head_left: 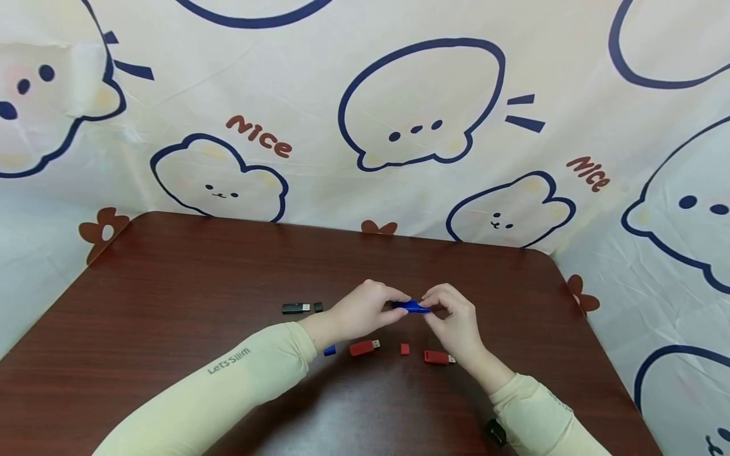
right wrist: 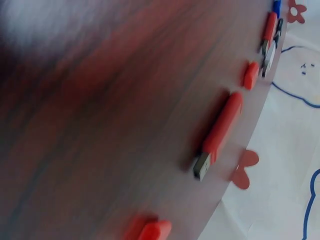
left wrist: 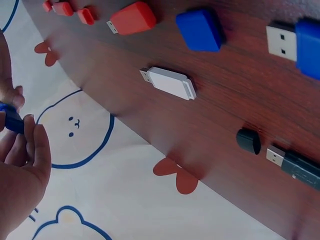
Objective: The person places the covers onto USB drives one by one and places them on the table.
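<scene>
Between both hands, above the table, is a small blue USB stick [head_left: 412,306]; no metal plug shows on it. My left hand [head_left: 365,310] pinches its left end between thumb and fingers. At the opposite end, the right hand [head_left: 456,320] pinches it with thumb and fingertips. In the left wrist view, both hands appear at the left edge around the blue stick [left wrist: 14,122]. Below the hands lie two red USB sticks, one left [head_left: 364,348] and one right [head_left: 438,358], plugs bare, with a red cap [head_left: 404,349] between them.
A black USB stick [head_left: 295,308] lies left, beside its black cap [head_left: 318,307]. A blue cap [left wrist: 200,30], another blue USB stick [left wrist: 307,47] and a white USB stick [left wrist: 170,82] show in the left wrist view. Another red cap [right wrist: 154,231] lies right. Patterned cloth surrounds the brown table [head_left: 171,272].
</scene>
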`<state>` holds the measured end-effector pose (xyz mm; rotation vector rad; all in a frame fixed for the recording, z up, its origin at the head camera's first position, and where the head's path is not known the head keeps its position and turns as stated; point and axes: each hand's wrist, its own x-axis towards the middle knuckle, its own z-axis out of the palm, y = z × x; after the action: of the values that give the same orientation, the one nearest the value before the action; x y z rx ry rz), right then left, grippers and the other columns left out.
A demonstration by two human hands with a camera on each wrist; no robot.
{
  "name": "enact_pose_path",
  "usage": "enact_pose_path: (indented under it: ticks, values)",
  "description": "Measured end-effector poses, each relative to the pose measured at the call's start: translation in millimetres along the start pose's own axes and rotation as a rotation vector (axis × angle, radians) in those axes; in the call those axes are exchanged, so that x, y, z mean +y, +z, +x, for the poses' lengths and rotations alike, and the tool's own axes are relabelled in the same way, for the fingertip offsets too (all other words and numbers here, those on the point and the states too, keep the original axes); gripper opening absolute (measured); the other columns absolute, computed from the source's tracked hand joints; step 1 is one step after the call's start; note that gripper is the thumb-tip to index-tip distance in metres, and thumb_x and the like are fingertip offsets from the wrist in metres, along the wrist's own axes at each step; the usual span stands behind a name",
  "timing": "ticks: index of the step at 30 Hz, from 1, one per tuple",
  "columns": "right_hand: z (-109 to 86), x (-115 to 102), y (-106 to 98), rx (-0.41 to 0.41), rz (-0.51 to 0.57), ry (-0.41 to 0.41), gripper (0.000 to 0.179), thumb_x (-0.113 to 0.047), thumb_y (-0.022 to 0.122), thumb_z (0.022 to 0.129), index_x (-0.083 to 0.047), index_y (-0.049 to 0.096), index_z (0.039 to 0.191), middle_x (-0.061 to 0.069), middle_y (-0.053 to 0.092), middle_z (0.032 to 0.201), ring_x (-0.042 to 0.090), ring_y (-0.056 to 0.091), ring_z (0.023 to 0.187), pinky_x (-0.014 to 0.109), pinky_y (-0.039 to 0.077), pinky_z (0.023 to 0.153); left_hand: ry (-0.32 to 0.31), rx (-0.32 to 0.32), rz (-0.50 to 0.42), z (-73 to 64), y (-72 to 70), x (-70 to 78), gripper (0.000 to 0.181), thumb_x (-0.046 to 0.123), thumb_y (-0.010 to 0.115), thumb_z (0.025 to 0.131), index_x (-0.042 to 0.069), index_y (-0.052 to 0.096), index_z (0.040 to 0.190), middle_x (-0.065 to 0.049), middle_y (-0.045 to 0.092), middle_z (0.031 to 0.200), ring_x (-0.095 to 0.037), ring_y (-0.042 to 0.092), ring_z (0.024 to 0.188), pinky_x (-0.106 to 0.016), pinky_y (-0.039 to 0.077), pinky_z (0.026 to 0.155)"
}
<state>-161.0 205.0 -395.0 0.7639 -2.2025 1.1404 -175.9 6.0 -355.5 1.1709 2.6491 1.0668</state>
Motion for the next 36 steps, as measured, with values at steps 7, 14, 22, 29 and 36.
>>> enact_pose_path:
  ticks: [7, 14, 22, 29, 36]
  values:
    - [-1.0, -3, -7, -0.111, 0.194, 0.155, 0.017, 0.006, 0.071, 0.076, -0.001, 0.071, 0.091, 0.012, 0.064, 0.095, 0.004, 0.060, 0.087, 0.016, 0.052, 0.076, -0.015, 0.008, 0.051, -0.8, -1.0, -3.3, 0.029, 0.022, 0.061, 0.091, 0.006, 0.067, 0.114, -0.005, 0.071, 0.104, -0.009, 0.064, 0.082, -0.018, 0.050, 0.071]
    - [2.9, -3, -11, -0.121, 0.355, 0.353, 0.011, 0.002, 0.069, 0.080, 0.005, 0.067, 0.090, 0.002, 0.068, 0.096, 0.004, 0.063, 0.087, 0.019, 0.053, 0.075, -0.003, 0.011, 0.053, -2.2, -3.3, -3.6, 0.029, 0.021, 0.062, 0.090, 0.006, 0.067, 0.114, -0.005, 0.071, 0.102, -0.011, 0.061, 0.082, -0.017, 0.047, 0.068]
    - [5.5, -4, -12, -0.128, 0.426, 0.453, 0.015, 0.001, 0.071, 0.078, 0.010, 0.062, 0.087, -0.014, 0.069, 0.091, 0.004, 0.066, 0.085, 0.020, 0.054, 0.075, -0.005, 0.006, 0.048, -3.9, -3.3, -4.0, 0.030, 0.021, 0.063, 0.089, 0.006, 0.067, 0.115, -0.006, 0.071, 0.101, -0.014, 0.060, 0.082, -0.017, 0.047, 0.067]
    - [9.5, -4, -13, -0.128, 0.434, 0.506, 0.018, -0.007, 0.073, 0.078, 0.007, 0.067, 0.088, -0.006, 0.072, 0.091, 0.007, 0.067, 0.083, 0.022, 0.055, 0.074, -0.001, 0.009, 0.028, -1.8, -2.4, -4.2, 0.029, 0.021, 0.060, 0.091, 0.006, 0.067, 0.115, -0.006, 0.072, 0.101, -0.009, 0.058, 0.074, -0.016, 0.045, 0.064]
    - [9.1, -3, -11, -0.136, 0.353, 0.552, 0.011, -0.008, 0.073, 0.078, 0.000, 0.072, 0.085, 0.009, 0.072, 0.092, 0.005, 0.066, 0.084, 0.023, 0.054, 0.072, 0.005, 0.005, 0.046, -1.6, -1.5, -3.4, 0.028, 0.020, 0.059, 0.092, 0.006, 0.067, 0.115, -0.006, 0.072, 0.102, -0.011, 0.061, 0.078, -0.018, 0.047, 0.067]
